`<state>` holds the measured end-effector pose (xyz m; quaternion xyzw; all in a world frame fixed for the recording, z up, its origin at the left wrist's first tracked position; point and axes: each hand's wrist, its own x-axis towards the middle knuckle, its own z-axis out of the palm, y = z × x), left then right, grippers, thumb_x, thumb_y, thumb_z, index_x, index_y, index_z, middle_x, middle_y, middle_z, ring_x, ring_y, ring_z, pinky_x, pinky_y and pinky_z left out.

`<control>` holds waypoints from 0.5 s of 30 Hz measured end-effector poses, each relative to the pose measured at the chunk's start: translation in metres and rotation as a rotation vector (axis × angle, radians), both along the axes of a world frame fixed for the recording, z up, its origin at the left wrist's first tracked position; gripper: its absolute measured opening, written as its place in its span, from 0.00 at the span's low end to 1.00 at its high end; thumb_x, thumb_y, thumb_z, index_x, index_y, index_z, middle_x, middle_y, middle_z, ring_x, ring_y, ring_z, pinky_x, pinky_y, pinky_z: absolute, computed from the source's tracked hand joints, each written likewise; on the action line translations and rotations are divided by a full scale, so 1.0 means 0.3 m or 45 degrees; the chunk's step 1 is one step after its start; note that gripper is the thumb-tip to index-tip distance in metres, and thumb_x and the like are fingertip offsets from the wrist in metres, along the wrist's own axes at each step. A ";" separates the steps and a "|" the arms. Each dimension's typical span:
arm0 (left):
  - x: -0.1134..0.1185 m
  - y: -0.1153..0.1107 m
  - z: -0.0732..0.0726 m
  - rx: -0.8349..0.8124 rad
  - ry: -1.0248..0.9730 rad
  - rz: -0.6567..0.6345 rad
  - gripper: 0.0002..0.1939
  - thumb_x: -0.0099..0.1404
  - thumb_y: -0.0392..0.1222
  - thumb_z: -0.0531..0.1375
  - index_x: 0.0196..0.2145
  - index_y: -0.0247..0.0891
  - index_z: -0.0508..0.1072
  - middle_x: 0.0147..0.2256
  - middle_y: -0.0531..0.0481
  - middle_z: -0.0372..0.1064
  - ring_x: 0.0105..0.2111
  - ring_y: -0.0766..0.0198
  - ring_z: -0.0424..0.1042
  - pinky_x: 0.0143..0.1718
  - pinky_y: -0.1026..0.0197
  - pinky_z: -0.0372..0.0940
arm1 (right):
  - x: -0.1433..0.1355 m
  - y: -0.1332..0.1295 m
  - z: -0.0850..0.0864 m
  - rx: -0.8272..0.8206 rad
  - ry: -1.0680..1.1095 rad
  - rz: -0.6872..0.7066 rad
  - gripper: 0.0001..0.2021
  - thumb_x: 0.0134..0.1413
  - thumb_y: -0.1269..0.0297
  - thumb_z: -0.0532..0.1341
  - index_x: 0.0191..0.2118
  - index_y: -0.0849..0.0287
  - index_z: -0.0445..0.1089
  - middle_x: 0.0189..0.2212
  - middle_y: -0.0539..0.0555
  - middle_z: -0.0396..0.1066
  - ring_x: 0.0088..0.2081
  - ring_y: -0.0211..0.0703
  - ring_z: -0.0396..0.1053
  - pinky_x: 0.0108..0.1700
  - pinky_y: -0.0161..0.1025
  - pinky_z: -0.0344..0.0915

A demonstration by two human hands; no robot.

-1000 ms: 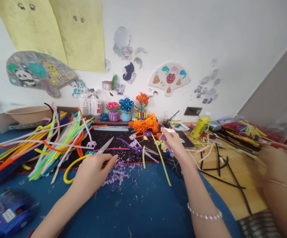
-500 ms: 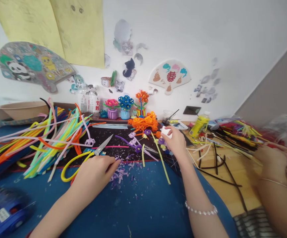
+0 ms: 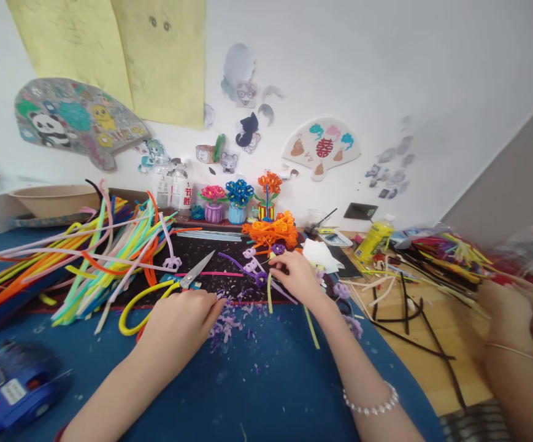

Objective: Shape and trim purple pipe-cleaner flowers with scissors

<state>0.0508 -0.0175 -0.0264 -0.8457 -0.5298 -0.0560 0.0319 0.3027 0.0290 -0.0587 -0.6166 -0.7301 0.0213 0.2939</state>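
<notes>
My left hand (image 3: 178, 322) rests on the blue table edge with its fingers curled in; whatever they hold, if anything, is hidden. Right behind it lie yellow-handled scissors (image 3: 197, 270), blades pointing away. My right hand (image 3: 299, 277) reaches over the black mat, fingers bent and pinched beside small purple pipe-cleaner flowers (image 3: 260, 279). What is between its fingertips is not clear. A short pale yellow pipe cleaner (image 3: 270, 298) hangs just below them. Behind this hand lies a crumpled white tissue-like piece (image 3: 320, 255). Purple fuzz clippings (image 3: 229, 322) are scattered between my hands.
Bundled colourful pipe cleaners (image 3: 105, 258) fill the left. A blue glue gun (image 3: 15, 393) with a lit red light stands front left. Orange flowers (image 3: 270, 232) and finished flower pots (image 3: 237, 212) are at the back. On the right are a yellow bottle (image 3: 374, 239) and another person's hands (image 3: 508, 307).
My right hand has let go of the white piece and moved left to the purple flowers. The white piece now lies behind it. My left hand keeps its place beside the scissors.
</notes>
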 end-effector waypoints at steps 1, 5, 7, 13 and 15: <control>0.001 -0.001 0.001 -0.006 0.007 -0.004 0.22 0.69 0.47 0.44 0.23 0.39 0.69 0.27 0.47 0.74 0.30 0.56 0.74 0.23 0.62 0.46 | -0.011 -0.005 0.000 -0.019 -0.019 0.042 0.06 0.51 0.63 0.63 0.35 0.55 0.76 0.29 0.53 0.73 0.36 0.47 0.67 0.39 0.40 0.59; -0.002 -0.003 0.000 -0.005 0.019 -0.009 0.23 0.69 0.47 0.43 0.23 0.39 0.69 0.28 0.47 0.74 0.30 0.55 0.74 0.23 0.62 0.46 | -0.032 -0.022 0.002 -0.081 -0.055 0.159 0.11 0.54 0.58 0.62 0.41 0.56 0.74 0.30 0.53 0.72 0.38 0.47 0.66 0.39 0.40 0.59; -0.005 -0.003 -0.001 0.000 0.007 -0.009 0.23 0.69 0.47 0.44 0.23 0.39 0.69 0.27 0.47 0.74 0.29 0.56 0.74 0.23 0.62 0.47 | -0.034 -0.026 0.003 -0.098 -0.052 0.208 0.14 0.55 0.58 0.61 0.47 0.55 0.71 0.32 0.53 0.71 0.38 0.46 0.66 0.40 0.40 0.59; -0.009 -0.001 -0.003 0.019 -0.045 -0.026 0.21 0.68 0.46 0.46 0.23 0.38 0.70 0.27 0.45 0.74 0.29 0.55 0.74 0.24 0.61 0.51 | -0.052 -0.029 0.005 -0.037 0.046 0.353 0.09 0.58 0.58 0.60 0.41 0.54 0.71 0.34 0.53 0.70 0.40 0.46 0.65 0.42 0.41 0.59; -0.011 -0.001 -0.005 0.025 -0.047 -0.025 0.21 0.68 0.46 0.45 0.23 0.39 0.70 0.27 0.45 0.74 0.28 0.56 0.74 0.24 0.61 0.51 | -0.061 -0.029 -0.001 -0.009 0.016 0.349 0.09 0.54 0.57 0.63 0.39 0.55 0.72 0.35 0.53 0.69 0.41 0.47 0.65 0.43 0.41 0.59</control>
